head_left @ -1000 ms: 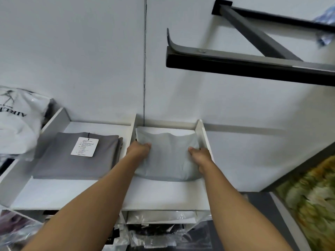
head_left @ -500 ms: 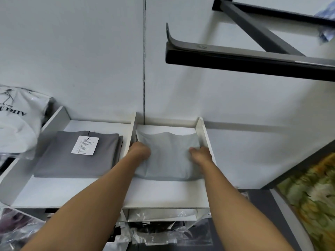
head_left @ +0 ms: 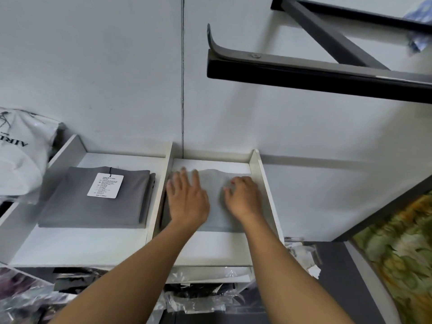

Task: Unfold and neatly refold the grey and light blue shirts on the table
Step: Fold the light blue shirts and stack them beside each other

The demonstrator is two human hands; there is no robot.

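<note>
At the far left a white plastic bag [head_left: 21, 155] leans beside the white counter [head_left: 77, 244]. In the counter's left compartment the grey shirt [head_left: 77, 206] lies folded flat, a white tag [head_left: 105, 185] on top. Past the divider [head_left: 161, 190], the light blue shirt [head_left: 216, 206] lies folded in the right compartment. The left grip [head_left: 187, 199] rests wide and flat on its left part, fingers straight and spread. The right grip [head_left: 243, 197] sits on its right part with fingers bent; I cannot tell whether it pinches the cloth. A black metal bracket [head_left: 304, 71] juts from the wall above.
</note>
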